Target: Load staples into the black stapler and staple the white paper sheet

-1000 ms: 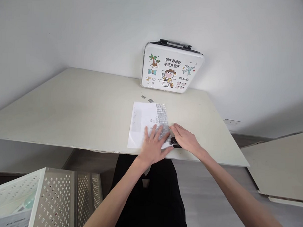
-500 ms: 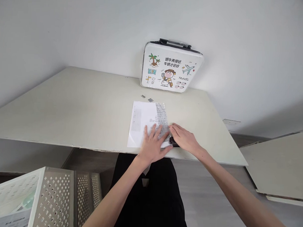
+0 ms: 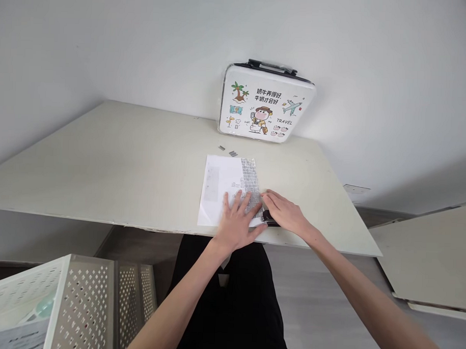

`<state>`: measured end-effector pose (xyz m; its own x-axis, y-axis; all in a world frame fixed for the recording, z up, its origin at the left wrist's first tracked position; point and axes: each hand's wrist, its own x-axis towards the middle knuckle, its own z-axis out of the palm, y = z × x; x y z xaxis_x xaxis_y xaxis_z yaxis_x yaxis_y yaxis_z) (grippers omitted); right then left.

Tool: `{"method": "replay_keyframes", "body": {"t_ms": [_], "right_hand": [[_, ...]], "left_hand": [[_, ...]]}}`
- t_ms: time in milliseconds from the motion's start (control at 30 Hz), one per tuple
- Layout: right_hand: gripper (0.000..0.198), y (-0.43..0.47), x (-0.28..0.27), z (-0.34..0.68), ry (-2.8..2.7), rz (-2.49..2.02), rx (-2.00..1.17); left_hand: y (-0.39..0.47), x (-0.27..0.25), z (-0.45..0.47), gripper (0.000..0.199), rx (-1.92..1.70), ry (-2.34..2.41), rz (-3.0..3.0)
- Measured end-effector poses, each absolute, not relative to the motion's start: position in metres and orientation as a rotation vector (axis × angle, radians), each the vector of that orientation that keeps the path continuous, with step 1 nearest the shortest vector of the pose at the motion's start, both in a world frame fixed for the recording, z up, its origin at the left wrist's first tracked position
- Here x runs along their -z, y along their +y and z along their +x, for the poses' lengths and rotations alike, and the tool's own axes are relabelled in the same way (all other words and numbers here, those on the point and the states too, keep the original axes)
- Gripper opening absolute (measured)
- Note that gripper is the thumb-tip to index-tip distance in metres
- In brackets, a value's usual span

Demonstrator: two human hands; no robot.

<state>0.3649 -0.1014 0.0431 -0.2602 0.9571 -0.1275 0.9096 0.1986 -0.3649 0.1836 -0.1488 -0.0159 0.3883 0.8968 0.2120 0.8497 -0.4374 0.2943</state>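
Note:
A white sheet of paper [image 3: 219, 194] lies near the table's front edge, its right side covered by a dense band of staples [image 3: 250, 175]. Spread flat across its lower right part is my left hand [image 3: 237, 220], fingers apart. A black stapler [image 3: 269, 220] meets the paper's lower right edge. My right hand [image 3: 285, 212] rests over the stapler with its fingers together; the palm hides most of the tool. Just beyond the paper lie small strips of staples [image 3: 232, 153].
A white case [image 3: 268, 104] with cartoon prints leans against the wall at the table's [image 3: 122, 165] back. Below left stands a white perforated basket [image 3: 85, 301] with things inside. Another pale board or tabletop [image 3: 436, 253] is at the right.
The view has shifted very slightly. Both hands, the stapler and the paper keep nearly the same places.

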Motion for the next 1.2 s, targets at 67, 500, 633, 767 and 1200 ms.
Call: {"method": "replay_keyframes", "body": {"t_ms": [67, 500, 633, 767, 1200], "right_hand": [[0.050, -0.101, -0.044, 0.364, -2.335, -1.831, -0.562], [0.052, -0.108, -0.044, 0.349, -2.372, -1.968, -0.393], [0.055, -0.108, -0.033, 0.343, -2.397, -2.021, -0.190], [0.056, -0.108, -0.025, 0.338, -2.386, -2.046, -0.107], [0.053, -0.132, -0.029, 0.397, -2.170, -1.409, -0.433]], "left_hand": [[-0.149, 0.016, 0.184, 0.073, -0.511, 1.583, 2.498], [-0.149, 0.019, 0.184, 0.073, -0.524, 1.603, 2.534], [-0.149, 0.017, 0.184, 0.077, -0.506, 1.606, 2.544], [-0.148, 0.017, 0.183, 0.083, -0.486, 1.593, 2.553], [-0.150, 0.006, 0.180, 0.074, -0.471, 1.614, 2.545]]}}
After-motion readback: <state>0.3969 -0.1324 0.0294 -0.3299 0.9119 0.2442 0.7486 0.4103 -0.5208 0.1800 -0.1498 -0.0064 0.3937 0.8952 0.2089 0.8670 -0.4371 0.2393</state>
